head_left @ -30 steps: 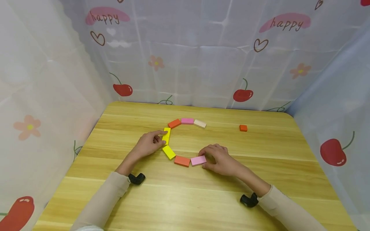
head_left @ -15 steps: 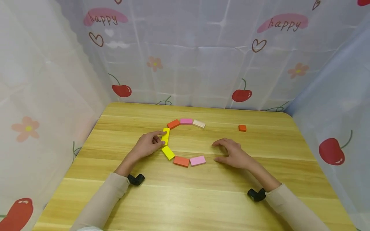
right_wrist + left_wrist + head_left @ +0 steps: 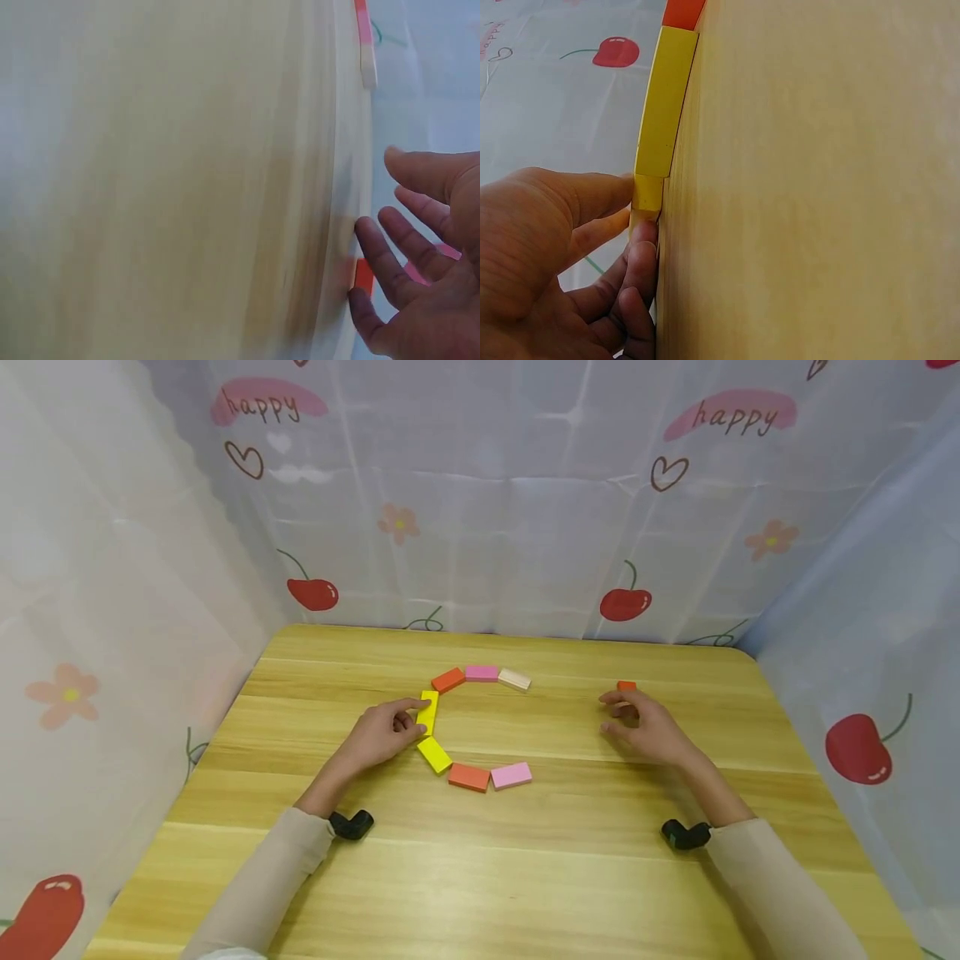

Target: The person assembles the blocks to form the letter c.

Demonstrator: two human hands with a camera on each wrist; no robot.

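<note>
Wooden blocks lie end to end in a C-shaped curve on the table. My left hand (image 3: 384, 733) pinches the upper yellow block (image 3: 428, 712) at the curve's left side. The lower yellow block (image 3: 435, 755) adjoins it, followed by an orange block (image 3: 469, 777) and a pink block (image 3: 512, 776). Beyond the held block come another orange block (image 3: 448, 679), a second pink block (image 3: 482, 673) and a plain wood block (image 3: 514, 679). My right hand (image 3: 651, 728), fingers spread and holding nothing, is just in front of a small loose orange block (image 3: 626, 685), partly hiding it.
The wooden table (image 3: 495, 868) has a patterned curtain (image 3: 510, 527) along its back edge and more curtain at both sides. A black wrist fitting (image 3: 351, 825) is on the left wrist; a similar fitting (image 3: 686, 834) is on the right.
My right hand has left the front pink block and moved right and back to the loose orange block. The left hand stays at the yellow block.
</note>
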